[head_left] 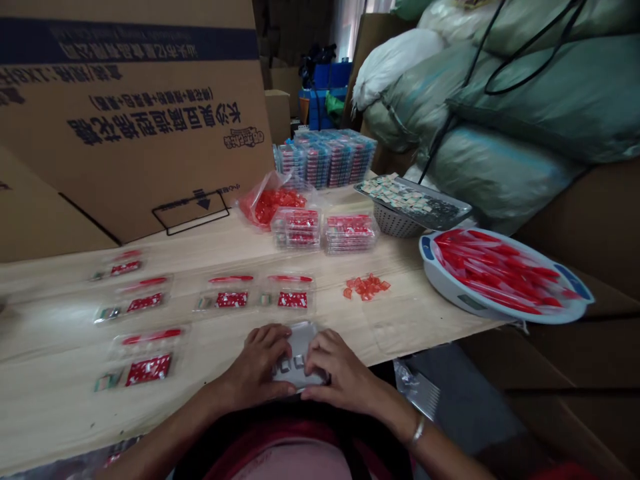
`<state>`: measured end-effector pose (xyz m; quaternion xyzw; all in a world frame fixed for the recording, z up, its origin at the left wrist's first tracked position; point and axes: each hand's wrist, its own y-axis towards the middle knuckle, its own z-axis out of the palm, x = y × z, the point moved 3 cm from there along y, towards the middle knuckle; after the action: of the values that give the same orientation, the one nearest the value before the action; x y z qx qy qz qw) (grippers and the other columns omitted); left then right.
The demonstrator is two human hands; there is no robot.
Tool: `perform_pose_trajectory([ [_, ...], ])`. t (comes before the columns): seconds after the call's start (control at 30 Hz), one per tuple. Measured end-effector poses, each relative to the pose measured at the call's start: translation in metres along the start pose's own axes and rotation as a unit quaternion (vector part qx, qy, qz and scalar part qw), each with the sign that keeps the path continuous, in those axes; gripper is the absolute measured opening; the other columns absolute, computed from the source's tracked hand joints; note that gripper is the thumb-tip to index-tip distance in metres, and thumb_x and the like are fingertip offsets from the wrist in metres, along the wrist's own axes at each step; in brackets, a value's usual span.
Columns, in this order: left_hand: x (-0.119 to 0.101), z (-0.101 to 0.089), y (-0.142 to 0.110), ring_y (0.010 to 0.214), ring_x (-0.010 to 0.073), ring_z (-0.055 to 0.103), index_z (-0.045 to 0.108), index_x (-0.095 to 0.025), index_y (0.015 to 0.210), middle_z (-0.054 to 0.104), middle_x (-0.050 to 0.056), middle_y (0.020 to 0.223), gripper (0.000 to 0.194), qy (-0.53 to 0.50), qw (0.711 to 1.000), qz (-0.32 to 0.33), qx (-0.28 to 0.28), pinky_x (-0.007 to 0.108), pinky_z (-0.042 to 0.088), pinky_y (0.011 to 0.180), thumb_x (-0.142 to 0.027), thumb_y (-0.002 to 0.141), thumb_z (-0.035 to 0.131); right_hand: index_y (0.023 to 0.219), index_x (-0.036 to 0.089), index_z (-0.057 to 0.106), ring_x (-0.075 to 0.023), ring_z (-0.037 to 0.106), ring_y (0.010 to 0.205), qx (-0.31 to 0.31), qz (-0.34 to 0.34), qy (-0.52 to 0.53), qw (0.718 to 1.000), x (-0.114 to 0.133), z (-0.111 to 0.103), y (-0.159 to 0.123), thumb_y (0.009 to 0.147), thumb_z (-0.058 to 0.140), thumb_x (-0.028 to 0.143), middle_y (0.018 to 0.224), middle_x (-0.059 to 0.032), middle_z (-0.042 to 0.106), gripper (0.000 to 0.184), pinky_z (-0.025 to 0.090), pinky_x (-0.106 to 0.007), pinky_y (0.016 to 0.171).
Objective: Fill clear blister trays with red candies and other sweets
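Note:
At the table's front edge a greyish clear plastic tray (301, 333) with moulded hollows sits between both hands; whether it is one tray or a stack I cannot tell. My left hand (263, 363) is curled round its left side, and my right hand (340, 370) grips the right side the same way. Beyond the hands lies a small pile of red translucent pieces (367, 287). To the left, several filled clear trays are spread out, each with a red stick-like item and a red patterned packet (293, 299). An unfilled-looking clear tray (400, 330) rests right of my right hand.
A white tub (450, 283) of red wrapped items stands at the right edge. Behind are a metal tray (445, 212) of small packets on a perforated basket (395, 223), stacked filled trays (351, 233), and a bag of red pieces (273, 203). A large carton (135, 173) stands back left.

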<state>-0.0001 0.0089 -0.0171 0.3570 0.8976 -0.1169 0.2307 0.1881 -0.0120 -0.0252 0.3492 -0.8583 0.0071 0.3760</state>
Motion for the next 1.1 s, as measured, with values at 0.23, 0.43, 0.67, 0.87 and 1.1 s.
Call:
perform_pose_trajectory([
  [0.23,-0.002,0.000,0.001,0.121,0.0319,0.042,0.056,-0.020,0.093,0.052,0.012,0.129,0.035,0.007,1.000,-0.009,0.006,0.049,0.034,0.098,-0.048,0.075,0.067,0.079,0.018,0.062,-0.0172,0.051,0.090,0.080,-0.012,-0.029,0.996,-0.010,0.002,0.018,0.073,0.077,0.038,0.090,-0.0011,0.057,0.026,0.041,-0.031,0.082],
  [0.43,0.000,0.004,-0.001,0.119,0.0323,0.045,0.057,-0.019,0.093,0.054,0.013,0.126,0.041,0.018,1.000,-0.001,-0.023,0.050,0.036,0.098,-0.053,0.072,0.068,0.085,0.015,0.065,-0.0219,0.052,0.091,0.071,-0.115,-0.294,0.946,0.034,0.011,0.011,0.082,0.068,0.023,0.092,-0.0064,0.062,0.009,0.037,-0.045,0.098],
  [0.67,-0.018,-0.005,-0.021,0.128,0.0332,0.042,0.049,-0.023,0.123,0.050,0.013,0.137,0.052,0.103,0.987,0.067,-0.107,0.058,0.031,0.104,-0.048,0.080,0.060,0.089,0.015,0.060,-0.0200,0.052,0.084,-0.018,-0.175,-0.304,0.936,0.043,0.000,0.000,0.092,0.049,0.017,0.089,-0.0060,0.062,0.012,0.034,-0.044,0.103],
  [0.87,-0.011,-0.014,-0.069,0.113,0.0216,0.060,0.049,-0.022,0.130,0.063,0.011,0.126,0.045,0.226,0.949,0.108,-0.191,0.035,0.047,0.093,-0.007,0.089,0.038,0.101,0.017,0.057,-0.0186,0.052,0.090,-0.137,-0.151,-0.182,0.962,0.035,-0.007,-0.004,0.093,0.049,0.022,0.094,-0.0055,0.062,0.012,0.035,-0.041,0.098],
  [1.1,0.024,0.012,-0.175,0.102,0.0189,0.067,0.038,-0.034,0.138,0.072,0.004,0.111,0.056,0.269,0.930,0.002,-0.249,0.031,0.050,0.084,-0.007,0.089,0.038,0.074,0.018,0.059,-0.0187,0.050,0.087,0.090,-0.018,-0.101,0.991,0.002,0.006,0.018,0.073,0.077,0.036,0.087,-0.0008,0.061,0.025,0.039,-0.033,0.078],
])
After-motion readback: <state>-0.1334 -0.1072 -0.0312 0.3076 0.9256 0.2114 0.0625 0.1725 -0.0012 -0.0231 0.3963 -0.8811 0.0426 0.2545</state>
